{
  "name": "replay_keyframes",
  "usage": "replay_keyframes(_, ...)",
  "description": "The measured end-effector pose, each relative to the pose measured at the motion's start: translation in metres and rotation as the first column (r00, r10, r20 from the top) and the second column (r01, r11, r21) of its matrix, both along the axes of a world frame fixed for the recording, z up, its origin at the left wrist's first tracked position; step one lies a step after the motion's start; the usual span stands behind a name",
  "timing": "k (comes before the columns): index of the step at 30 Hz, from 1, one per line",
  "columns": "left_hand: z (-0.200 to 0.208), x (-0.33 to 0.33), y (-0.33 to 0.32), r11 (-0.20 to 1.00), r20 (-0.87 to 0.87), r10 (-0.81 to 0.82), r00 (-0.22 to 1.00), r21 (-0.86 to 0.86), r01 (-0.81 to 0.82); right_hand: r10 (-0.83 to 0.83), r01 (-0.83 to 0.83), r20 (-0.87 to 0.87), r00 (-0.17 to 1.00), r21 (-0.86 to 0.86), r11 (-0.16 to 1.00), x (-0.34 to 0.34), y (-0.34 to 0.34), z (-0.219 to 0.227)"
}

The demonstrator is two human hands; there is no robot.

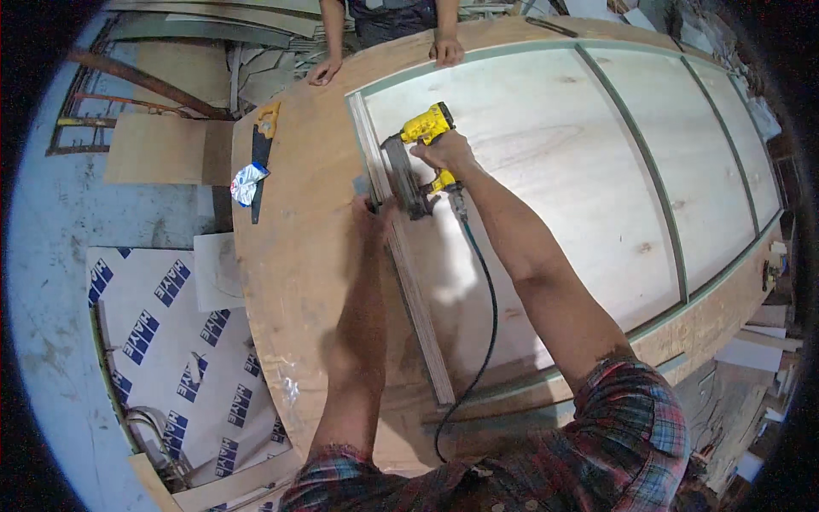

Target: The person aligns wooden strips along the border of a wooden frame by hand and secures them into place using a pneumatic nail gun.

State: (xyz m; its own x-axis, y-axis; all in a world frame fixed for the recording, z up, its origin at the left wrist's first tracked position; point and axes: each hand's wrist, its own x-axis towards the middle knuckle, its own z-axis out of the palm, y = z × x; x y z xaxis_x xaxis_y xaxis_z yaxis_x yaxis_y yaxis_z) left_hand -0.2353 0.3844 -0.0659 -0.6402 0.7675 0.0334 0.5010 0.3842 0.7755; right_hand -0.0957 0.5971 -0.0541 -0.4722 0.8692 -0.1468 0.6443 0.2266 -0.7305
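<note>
My right hand (448,154) is wrapped round the handle of a yellow and black nail gun (422,125). Its long magazine lies over the left end of a large pale wooden panel (546,162), with the nose close to the layered wooden edge strip (418,320). A dark air hose (492,316) runs from the handle down toward my body. My left hand (373,217) is at the outer side of that strip, just left of the magazine. Its fingers are blurred, and a small dark thing shows beside them. A small grey piece (362,184) lies just beyond.
Greenish strips (636,162) frame and cross the panel on the wooden worktable (299,282). A handsaw (261,154) lies at the table's left, partly under a crumpled white and blue packet (248,183). Across the table, another person's hands (446,51) rest at the edge. Offcuts line the right side.
</note>
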Motion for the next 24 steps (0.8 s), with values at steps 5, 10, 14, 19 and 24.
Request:
replay_keyframes(5,-0.013,-0.016,-0.072,0.971,0.054,-0.238,0.97,0.045,0.235,0.021,-0.012,0.034,0.999,-0.255,0.967,0.039,-0.047,0.041)
replay_keyframes(10,-0.022,0.106,-0.16,0.886,0.747,0.052,0.663,0.272,-0.375,0.118,-0.102,0.059,0.991,-0.224,0.969,0.09,-0.094,0.039)
replay_keyframes(14,0.007,0.171,-0.219,0.977,0.345,-0.016,0.938,0.204,-0.058,0.049,-0.08,-0.13,0.99,-0.248,0.966,0.111,-0.125,0.022)
replay_keyframes(19,0.033,0.193,-0.236,0.994,0.215,0.056,0.975,0.077,-0.074,0.049,-0.068,-0.07,0.996,-0.303,0.951,0.105,-0.132,0.032)
replay_keyframes(24,0.054,0.202,-0.234,0.984,0.092,0.051,0.994,-0.175,-0.034,0.083,-0.075,0.028,0.996,-0.216,0.973,0.107,-0.142,0.021)
